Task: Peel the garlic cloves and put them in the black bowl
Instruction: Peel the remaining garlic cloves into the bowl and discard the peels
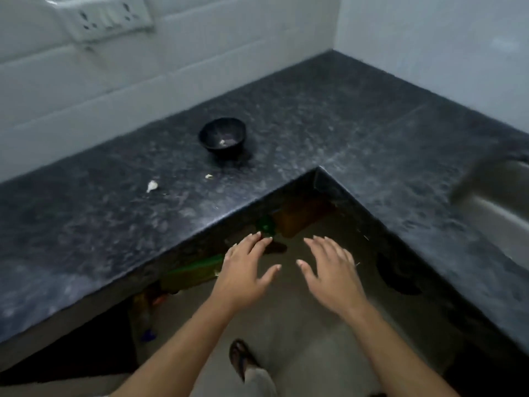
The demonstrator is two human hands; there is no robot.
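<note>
- left hand (pixel 246 265) and right hand (pixel 329 267): both spread flat, holding nothing, hovering off the near counter edge
- black bowl (pixel 222 138) sits farther back on the dark counter (pixel 329 124)
- garlic clove (pixel 152 186) lies near-left of it, a small scrap (pixel 209 176) between

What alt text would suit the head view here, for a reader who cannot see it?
Two open, empty hands, left hand and right hand, hover off the front edge of a dark L-shaped counter. A black bowl holding something pale stands on it, with a garlic clove and a small pale scrap lying nearer.
</note>
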